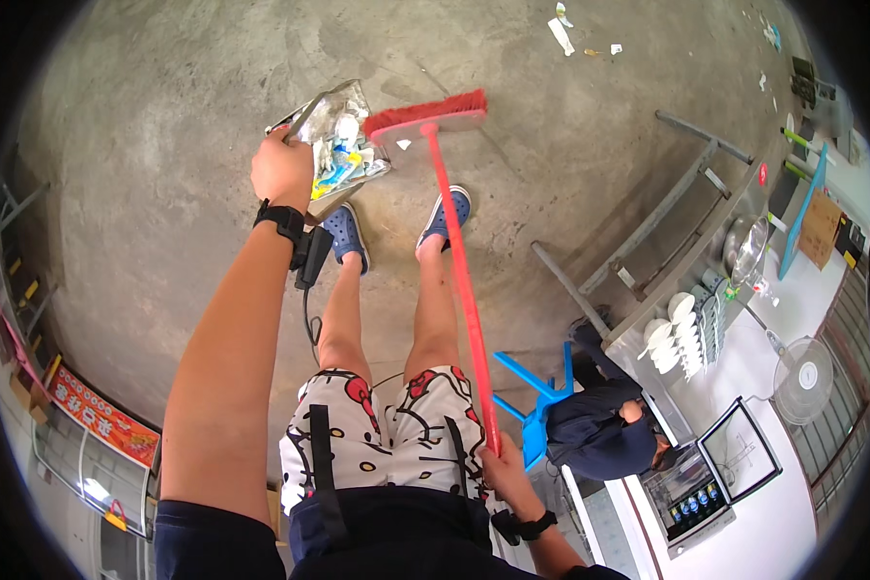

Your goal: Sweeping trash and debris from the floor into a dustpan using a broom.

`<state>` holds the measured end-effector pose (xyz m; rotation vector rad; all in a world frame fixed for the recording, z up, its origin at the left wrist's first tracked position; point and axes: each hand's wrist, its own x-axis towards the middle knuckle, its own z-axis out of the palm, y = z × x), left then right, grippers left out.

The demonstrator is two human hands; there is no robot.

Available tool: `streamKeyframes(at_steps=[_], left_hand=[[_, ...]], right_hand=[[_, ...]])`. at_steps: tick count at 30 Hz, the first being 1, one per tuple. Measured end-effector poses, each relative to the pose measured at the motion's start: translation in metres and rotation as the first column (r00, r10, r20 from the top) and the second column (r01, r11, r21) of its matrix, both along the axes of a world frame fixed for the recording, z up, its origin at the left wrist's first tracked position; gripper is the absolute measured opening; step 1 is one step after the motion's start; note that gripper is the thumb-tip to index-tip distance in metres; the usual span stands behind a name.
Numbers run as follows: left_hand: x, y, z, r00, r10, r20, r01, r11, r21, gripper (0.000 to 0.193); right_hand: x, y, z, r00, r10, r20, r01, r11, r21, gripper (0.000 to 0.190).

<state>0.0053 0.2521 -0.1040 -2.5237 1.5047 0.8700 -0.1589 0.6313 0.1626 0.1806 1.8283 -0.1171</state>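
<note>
My left hand is closed around the upright handle of a dustpan, in front of my feet. Wrappers, a white cup and other litter lie in the pan. In my right hand, near my thigh, is the end of the red stick of a broom. The broom's red bristle head is at the pan's right side, bristles facing away from me. A small white scrap shows just below the head, by the pan's edge.
Paper scraps lie on the concrete floor farther ahead. To the right stand a metal table frame, stacked white bowls and a blue plastic stool. A person in dark clothes bends beside an open drinks cooler.
</note>
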Motion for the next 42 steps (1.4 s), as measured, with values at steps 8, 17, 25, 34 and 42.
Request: streamKeyframes(at_steps=[8, 17, 25, 34, 42], left_hand=[[0.004, 0.001, -0.001, 1.0, 0.007, -0.002, -0.007, 0.999, -0.043, 0.034], [0.032, -0.003, -0.014, 0.851, 0.25, -0.463, -0.268, 0.963, 0.027, 0.045], [0.04, 0.014, 0.036, 0.923, -0.175, -0.342, 0.005, 0.895, -0.445, 0.03], [-0.151, 0.089, -0.095, 0.693, -0.374, -0.616, 0.227, 0.924, -0.307, 0.021], [-0.142, 0.063, -0.302, 0.731, -0.681, -0.053, 0.679, 0.717, 0.155, 0.024]], right_hand=[[-0.021, -0.01, -0.017, 0.995, -0.004, -0.096, 0.005, 1.0, 0.018, 0.011], [-0.031, 0.025, -0.069, 0.952, -0.304, -0.015, 0.303, 0.951, -0.053, 0.011], [-0.054, 0.033, -0.066, 0.864, -0.493, 0.1, 0.496, 0.868, -0.005, 0.011], [-0.07, 0.037, -0.059, 0.961, -0.275, -0.028, 0.276, 0.946, 0.17, 0.012], [-0.077, 0.018, -0.08, 0.991, 0.136, -0.006, -0.131, 0.968, 0.213, 0.027]])
